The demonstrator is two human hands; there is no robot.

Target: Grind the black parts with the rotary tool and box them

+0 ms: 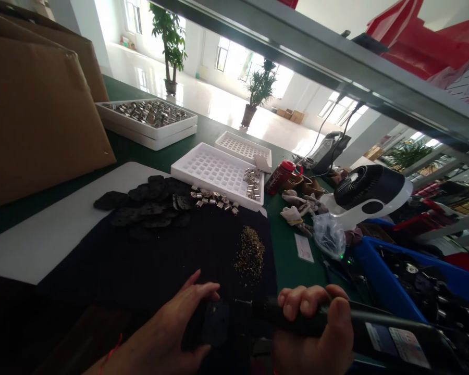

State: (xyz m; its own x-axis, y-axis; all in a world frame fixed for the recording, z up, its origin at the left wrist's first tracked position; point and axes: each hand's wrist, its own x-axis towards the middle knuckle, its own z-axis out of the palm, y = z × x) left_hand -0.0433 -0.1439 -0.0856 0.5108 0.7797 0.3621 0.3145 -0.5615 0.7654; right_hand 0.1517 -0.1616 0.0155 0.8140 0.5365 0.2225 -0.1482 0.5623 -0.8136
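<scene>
My left hand (175,325), with a red string at the wrist, holds a dark flat plate (216,323) between thumb and fingers at the bottom middle. My right hand (316,328) is wrapped round a black electric screwdriver (375,333) with labels on its body. Its thin bit points left, close to the plate's right edge. Above the hands, a pile of small brass-coloured screws (250,252) lies on the dark cloth (172,260). Farther back are small metal cylinders (214,200) and a heap of dark flat plates (152,203).
White trays (207,166) stand behind the cloth, one stack filled with metal parts (152,113). A cardboard box (42,104) is at left. At right are a red bottle (281,176), a fan (369,192) and a blue bin (383,271).
</scene>
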